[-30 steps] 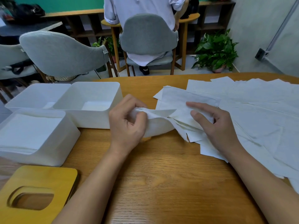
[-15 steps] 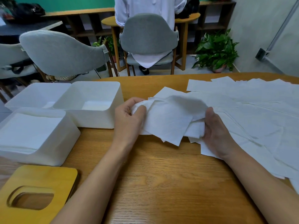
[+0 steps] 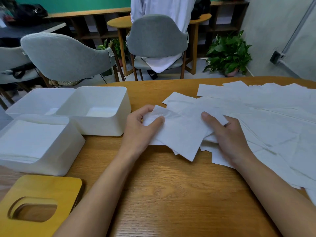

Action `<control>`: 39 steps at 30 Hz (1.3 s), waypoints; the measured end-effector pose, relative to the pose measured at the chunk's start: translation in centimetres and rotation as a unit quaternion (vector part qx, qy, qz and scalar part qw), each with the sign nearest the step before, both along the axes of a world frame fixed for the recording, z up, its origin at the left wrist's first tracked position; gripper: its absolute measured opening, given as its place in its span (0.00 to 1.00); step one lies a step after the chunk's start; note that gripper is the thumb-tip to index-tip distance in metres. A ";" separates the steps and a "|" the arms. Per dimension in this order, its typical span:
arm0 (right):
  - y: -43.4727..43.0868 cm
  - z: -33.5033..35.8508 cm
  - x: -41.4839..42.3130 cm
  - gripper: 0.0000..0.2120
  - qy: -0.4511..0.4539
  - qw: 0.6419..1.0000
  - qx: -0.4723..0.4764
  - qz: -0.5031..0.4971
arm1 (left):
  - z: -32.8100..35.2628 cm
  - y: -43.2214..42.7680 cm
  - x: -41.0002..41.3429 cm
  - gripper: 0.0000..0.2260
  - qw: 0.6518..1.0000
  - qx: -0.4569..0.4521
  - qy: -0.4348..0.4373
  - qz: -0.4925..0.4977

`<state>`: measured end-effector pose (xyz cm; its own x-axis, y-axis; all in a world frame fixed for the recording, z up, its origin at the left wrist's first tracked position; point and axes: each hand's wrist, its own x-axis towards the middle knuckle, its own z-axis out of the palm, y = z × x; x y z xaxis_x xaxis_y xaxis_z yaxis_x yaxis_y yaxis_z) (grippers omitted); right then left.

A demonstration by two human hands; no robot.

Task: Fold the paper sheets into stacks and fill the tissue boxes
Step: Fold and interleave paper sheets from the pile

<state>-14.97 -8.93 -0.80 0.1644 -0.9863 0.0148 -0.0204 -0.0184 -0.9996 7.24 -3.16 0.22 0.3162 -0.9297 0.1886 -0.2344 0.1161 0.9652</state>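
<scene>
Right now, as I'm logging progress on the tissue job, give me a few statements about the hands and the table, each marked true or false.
1. The left hand and the right hand both hold the same bunch of sheets. True.
2. The wooden lid sits on top of a box. False: it lies flat on the table at the near left, off the boxes.
3. The nearest white box has white paper in it. True.
4. The loose sheets are spread out to the left of the boxes. False: they cover the right side of the table.
</scene>
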 end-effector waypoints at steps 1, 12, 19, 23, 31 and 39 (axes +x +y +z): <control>-0.1 0.1 -0.2 0.09 0.000 1.000 -0.007 0.002 | 0.0 0.0 0.1 0.05 1.000 0.004 -0.001 -0.005; -0.4 0.5 -0.9 0.07 0.072 0.991 -0.045 0.100 | -0.3 -0.2 1.3 0.08 0.997 -0.036 -0.061 -0.008; -0.4 0.5 -0.9 0.09 0.085 0.988 -0.067 0.110 | -1.0 -0.8 1.7 0.07 0.997 -0.035 -0.066 -0.003; -0.8 0.4 -1.0 0.18 0.117 0.978 -0.105 0.136 | -1.2 -0.9 1.7 0.06 0.996 -0.030 -0.082 -0.013; -0.7 0.0 -1.2 0.29 0.117 0.968 -0.154 0.159 | -1.2 -0.8 1.0 0.03 0.998 -0.015 -0.054 -0.011; -1.4 -0.1 -1.5 0.16 0.113 0.980 -0.161 0.019 | -1.3 -0.9 1.4 0.05 0.997 -0.001 0.003 0.076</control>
<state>-16.42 -10.33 -0.94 0.2362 -0.9296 0.2829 -0.2330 -0.3368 -0.9123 8.61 -4.08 -1.03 0.4554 -0.8701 0.1885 -0.2433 0.0820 0.9665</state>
